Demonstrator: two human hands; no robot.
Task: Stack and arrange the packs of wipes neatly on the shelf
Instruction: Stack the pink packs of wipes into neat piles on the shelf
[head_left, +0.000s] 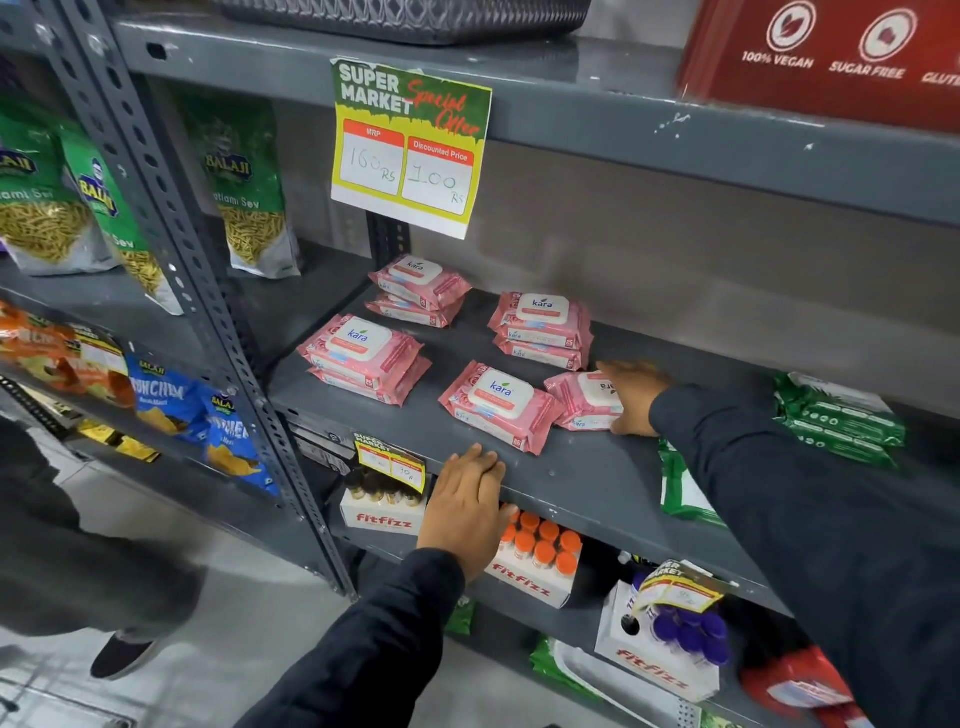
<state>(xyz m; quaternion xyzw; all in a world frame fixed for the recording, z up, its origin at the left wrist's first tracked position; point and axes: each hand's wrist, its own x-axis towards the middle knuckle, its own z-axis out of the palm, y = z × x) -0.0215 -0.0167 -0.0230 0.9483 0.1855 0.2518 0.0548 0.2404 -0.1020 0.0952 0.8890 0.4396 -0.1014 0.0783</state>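
Observation:
Pink Kara wipes packs lie on the grey shelf (571, 467). A stack of two (418, 288) sits at the back left, another stack of two (363, 358) in front of it, and a taller stack (543, 327) at the back middle. A single pack (498, 405) lies near the front. My right hand (631, 397) grips a reversed pink pack (584, 402) lying on the shelf to its right. My left hand (467, 506) rests flat on the shelf's front edge, holding nothing.
Green wipes packs (836, 415) lie at the shelf's right. A price sign (410, 145) hangs from the shelf above. Fitfizz bottle boxes (535, 561) stand on the shelf below. Snack bags (244, 192) fill the left rack. A person's foot (122, 657) is on the floor at left.

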